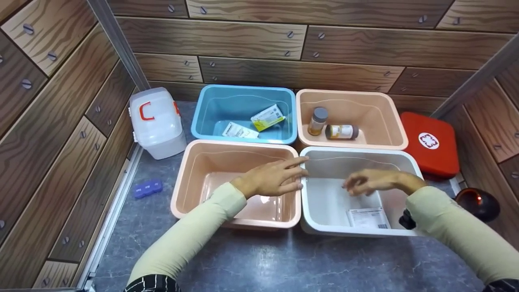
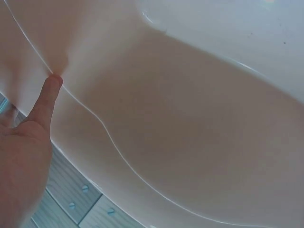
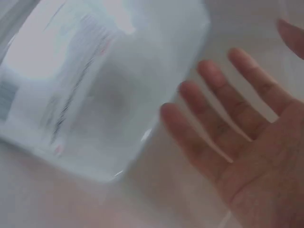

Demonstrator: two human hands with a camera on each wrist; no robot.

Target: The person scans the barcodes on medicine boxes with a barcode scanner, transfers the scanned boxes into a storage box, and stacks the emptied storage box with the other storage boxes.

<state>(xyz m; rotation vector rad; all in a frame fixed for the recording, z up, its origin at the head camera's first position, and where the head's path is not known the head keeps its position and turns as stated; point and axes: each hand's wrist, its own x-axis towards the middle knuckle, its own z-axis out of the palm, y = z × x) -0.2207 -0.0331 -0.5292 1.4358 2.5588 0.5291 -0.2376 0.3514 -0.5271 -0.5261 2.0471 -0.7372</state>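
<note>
My left hand (image 1: 269,178) reaches over the front-left peach bin (image 1: 182,178), its fingers extended to the rim shared with the white bin (image 1: 307,211). In the left wrist view a fingertip (image 2: 54,80) is near the bin's inner wall. My right hand (image 1: 375,181) hovers inside the white bin, holding nothing. In the right wrist view its fingers (image 3: 213,76) are spread and relaxed. Below it, on the white bin's floor, lies a flat white printed package (image 1: 369,217), blurred by glare in the right wrist view.
A blue bin (image 1: 202,113) behind holds two medicine boxes (image 1: 267,117). Another peach bin (image 1: 381,117) holds two bottles (image 1: 342,132). A white case (image 1: 156,121) and purple pill organizer (image 1: 147,188) are left; a red case (image 1: 429,144) and dark rounded object (image 1: 478,205) are right.
</note>
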